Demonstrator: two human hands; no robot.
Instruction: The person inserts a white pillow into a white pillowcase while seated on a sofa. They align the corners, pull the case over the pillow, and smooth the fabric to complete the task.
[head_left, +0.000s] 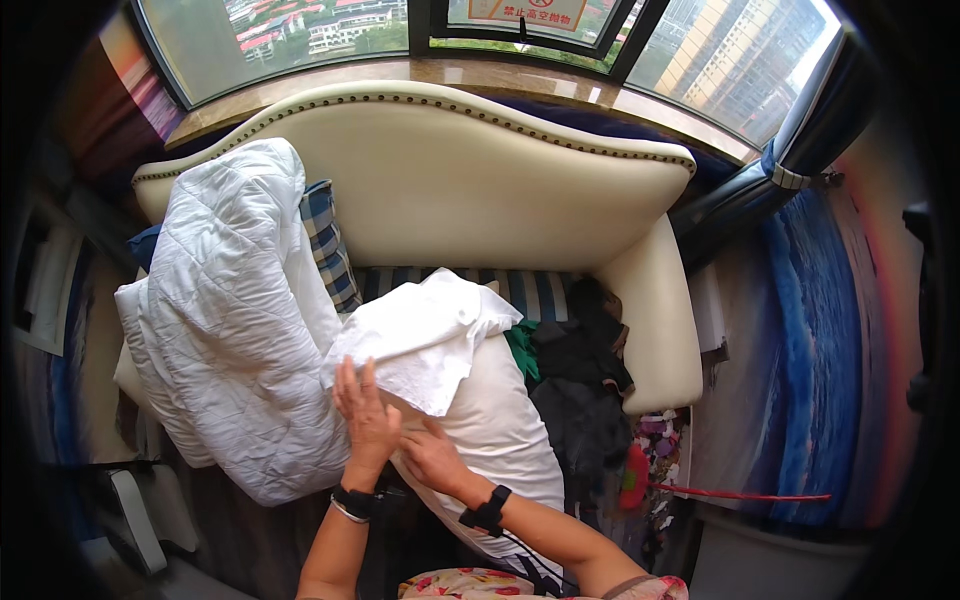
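Observation:
A white pillow (504, 420) lies at a slant from the sofa seat toward my body. Over its far end is spread a loose white cloth (412, 322). My left hand (366, 416) rests at the cloth's near left corner, fingers extended and somewhat apart. Lower down, my right hand (435, 457) touches the pillow's left side with bent fingers; whether it pinches the fabric is hidden. To the left, a white quilted comforter (232, 322) is heaped over the sofa's arm and hangs down in front.
The cream sofa (465, 187) has a studded backrest and a striped seat (536, 292). A checked cushion (330, 247) stands beside the comforter. Dark clothes (581, 375) and a green cloth (523, 349) lie on the right. Near them is a red-handled tool (739, 492).

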